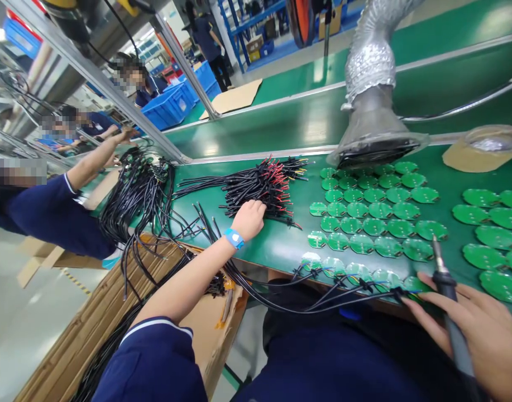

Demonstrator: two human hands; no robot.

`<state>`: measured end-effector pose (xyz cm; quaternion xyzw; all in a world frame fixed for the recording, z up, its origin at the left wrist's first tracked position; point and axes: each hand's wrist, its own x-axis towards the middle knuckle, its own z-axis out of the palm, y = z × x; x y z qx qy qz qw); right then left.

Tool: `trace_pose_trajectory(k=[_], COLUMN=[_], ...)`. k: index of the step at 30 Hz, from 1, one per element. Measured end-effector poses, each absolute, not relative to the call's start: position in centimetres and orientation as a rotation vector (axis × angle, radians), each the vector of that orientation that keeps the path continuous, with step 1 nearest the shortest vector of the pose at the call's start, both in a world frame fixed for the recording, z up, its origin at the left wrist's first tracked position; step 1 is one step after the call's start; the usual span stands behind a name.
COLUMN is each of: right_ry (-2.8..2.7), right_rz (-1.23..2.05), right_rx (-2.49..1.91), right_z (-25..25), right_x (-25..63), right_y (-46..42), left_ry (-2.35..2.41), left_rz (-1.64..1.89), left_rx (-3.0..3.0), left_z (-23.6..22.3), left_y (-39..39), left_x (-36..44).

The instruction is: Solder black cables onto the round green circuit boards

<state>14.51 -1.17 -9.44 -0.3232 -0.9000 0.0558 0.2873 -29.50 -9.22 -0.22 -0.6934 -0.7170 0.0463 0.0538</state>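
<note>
My left hand [249, 219], with a blue wristband, lies with curled fingers on a pile of black cables [249, 187] with red wire ends; its fingertips are partly hidden among them. In my right hand [486, 318] is a soldering iron [446, 285], its metal tip pointing up and away above the circuit boards. The thumb and a finger of that hand reach close to the last board in the near row and a cable end there. Along that row, several black cables [281, 304] run to round green boards [334, 267] at the table's front edge.
Rows of green boards [362, 226] cover the table's middle, with more boards [490, 215] at right. A fume extraction hose [373, 100] hangs over them. A tape roll [486, 142] lies behind. At left, a co-worker's arm [96, 159] reaches past hanging cables [134, 195]; a cardboard box [234, 312] stands below.
</note>
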Motion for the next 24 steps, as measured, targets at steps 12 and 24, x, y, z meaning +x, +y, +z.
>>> trace_pose_trajectory(k=[12, 24], right_ry=[-2.464, -2.389], right_rz=[0.182, 0.212], right_rx=[-0.843, -0.825], right_z=[-5.9, -5.0], right_x=[14.1, 13.4], right_y=[-2.6, -2.7], left_ry=[-2.165, -2.414], left_rz=[-0.097, -0.432], left_rx=[-2.315, -1.59], left_z=[-1.0, -1.0], left_y=[-10.9, -9.3], left_x=[-28.8, -31.2])
